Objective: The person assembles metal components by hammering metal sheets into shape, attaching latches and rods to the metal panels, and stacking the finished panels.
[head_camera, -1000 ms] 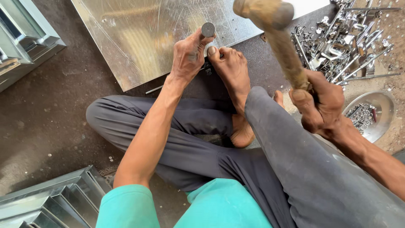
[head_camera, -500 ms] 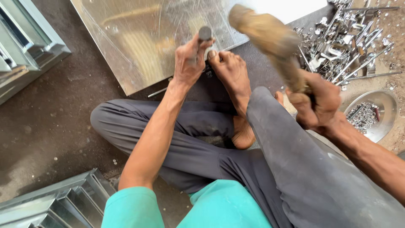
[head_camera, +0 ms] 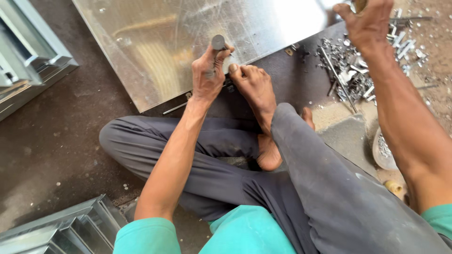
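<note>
I sit cross-legged on the floor. My left hand [head_camera: 209, 75] grips a dark metal punch [head_camera: 218, 42] held upright on the near edge of a shiny sheet of metal [head_camera: 188, 42]. My bare foot [head_camera: 254, 87] presses on the sheet's edge right beside the punch. My right hand [head_camera: 365, 23] is raised at the top right, closed round a wooden hammer handle [head_camera: 360, 4]; the hammer's head is out of view.
A heap of small metal bits and rods [head_camera: 358, 70] lies to the right of the sheet. A metal bowl [head_camera: 383, 150] with small parts sits by my right knee. Folded metal channels lie at the top left [head_camera: 28, 61] and bottom left [head_camera: 61, 230].
My right hand has swung the hammer up and away, so its head has left the view. My left hand, the punch and my foot have stayed in place.
</note>
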